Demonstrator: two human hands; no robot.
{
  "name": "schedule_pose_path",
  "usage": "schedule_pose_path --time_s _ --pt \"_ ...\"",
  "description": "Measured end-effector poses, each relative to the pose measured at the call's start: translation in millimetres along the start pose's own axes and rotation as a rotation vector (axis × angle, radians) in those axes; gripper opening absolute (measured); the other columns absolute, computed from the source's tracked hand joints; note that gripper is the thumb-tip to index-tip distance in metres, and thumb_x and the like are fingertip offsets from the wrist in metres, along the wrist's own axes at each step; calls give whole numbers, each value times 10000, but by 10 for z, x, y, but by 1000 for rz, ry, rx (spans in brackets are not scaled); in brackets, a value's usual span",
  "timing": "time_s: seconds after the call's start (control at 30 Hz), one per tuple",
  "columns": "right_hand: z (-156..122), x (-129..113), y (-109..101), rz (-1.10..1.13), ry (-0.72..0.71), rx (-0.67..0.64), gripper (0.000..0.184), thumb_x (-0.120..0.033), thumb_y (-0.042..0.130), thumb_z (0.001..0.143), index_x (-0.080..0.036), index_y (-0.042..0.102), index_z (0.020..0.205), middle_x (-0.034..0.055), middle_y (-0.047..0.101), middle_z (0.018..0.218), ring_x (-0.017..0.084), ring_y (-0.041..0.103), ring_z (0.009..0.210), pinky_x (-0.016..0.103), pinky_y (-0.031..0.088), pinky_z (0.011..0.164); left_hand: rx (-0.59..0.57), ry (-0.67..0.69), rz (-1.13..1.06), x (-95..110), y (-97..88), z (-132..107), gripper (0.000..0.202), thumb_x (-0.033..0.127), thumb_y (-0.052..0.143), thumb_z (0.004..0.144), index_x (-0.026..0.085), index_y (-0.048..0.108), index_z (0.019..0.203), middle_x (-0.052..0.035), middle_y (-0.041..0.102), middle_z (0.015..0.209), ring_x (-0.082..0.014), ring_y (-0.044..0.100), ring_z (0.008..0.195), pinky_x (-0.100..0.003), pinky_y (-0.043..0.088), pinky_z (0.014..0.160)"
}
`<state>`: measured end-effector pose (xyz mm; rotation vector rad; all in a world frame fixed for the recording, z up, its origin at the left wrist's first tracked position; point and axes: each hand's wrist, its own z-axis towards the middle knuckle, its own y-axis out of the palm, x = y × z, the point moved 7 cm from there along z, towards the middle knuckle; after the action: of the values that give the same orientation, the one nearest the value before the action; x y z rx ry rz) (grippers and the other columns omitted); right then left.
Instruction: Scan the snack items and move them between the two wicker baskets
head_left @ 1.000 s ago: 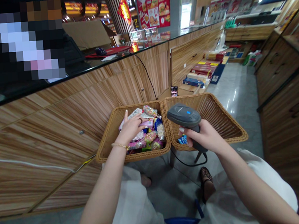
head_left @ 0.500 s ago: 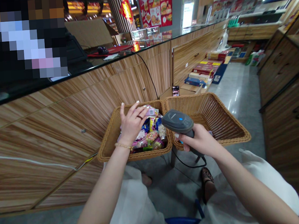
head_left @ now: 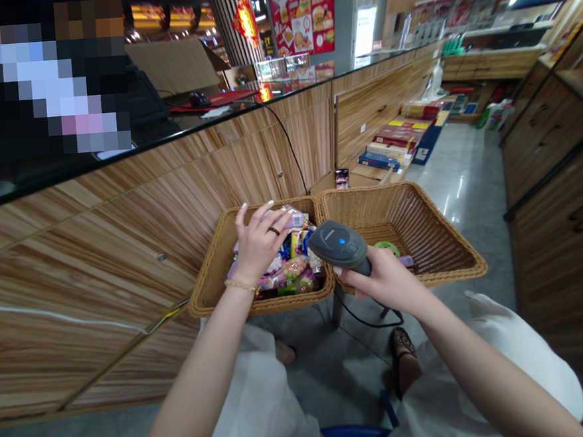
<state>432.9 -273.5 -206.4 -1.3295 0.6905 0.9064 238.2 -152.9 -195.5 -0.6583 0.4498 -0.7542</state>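
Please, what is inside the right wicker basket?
Inside the right wicker basket, a green item and a purple item show beside the right hand. That hand and the scanner cover its near left part; what lies there is hidden.

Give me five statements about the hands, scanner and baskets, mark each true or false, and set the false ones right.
1. The right hand grips a scanner. True.
2. The scanner's light is red. False: the light is blue.
3. The left basket and right basket stand side by side. True.
4. The left hand is in the right basket. False: the left hand is over the left basket, at a purple packet.
5. A bracelet circles the left arm. True.
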Motion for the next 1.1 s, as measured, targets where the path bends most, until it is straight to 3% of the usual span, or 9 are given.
schedule_pose_path --time_s 0.4,0.83,0.93,1.1 --pt "-6 -10 0 6 3 -14 162 -338 594 852 -252 525 735 -7 654 519 221 688 507 309 508 595 -52 -64 -36 -39 27 12 305 344 640 999 324 704 1297 -35 757 1253 -272 593 1348 -643 197 1275" --pt "-24 -43 -60 -2 -7 -1 128 -303 611 837 -232 568 739 -7 637 505 234 700 565 296 520 590 -73 -46 -70 -33 42 47 331 339 663 986 318 689 1315 -39 760 1259 -279 585 1346 -662 209 1254" --pt "-29 -56 -97 -5 -17 19 128 -289 613 828 -232 566 723 4 645 522 249 724 626 292 527 599 -116 -35 -113 78 85 164 354 319 683 969 343 683 1322 -27 754 1275 -282 573 1357 -680 179 1257" --pt "-36 -52 -127 -10 -28 43 155 -305 620 819 -244 546 697 24 658 541 287 739 716 303 534 597 -211 83 -205 485 135 441 375 220 581 1012 368 667 1346 3 741 1313 -250 535 1405 -640 176 1275"
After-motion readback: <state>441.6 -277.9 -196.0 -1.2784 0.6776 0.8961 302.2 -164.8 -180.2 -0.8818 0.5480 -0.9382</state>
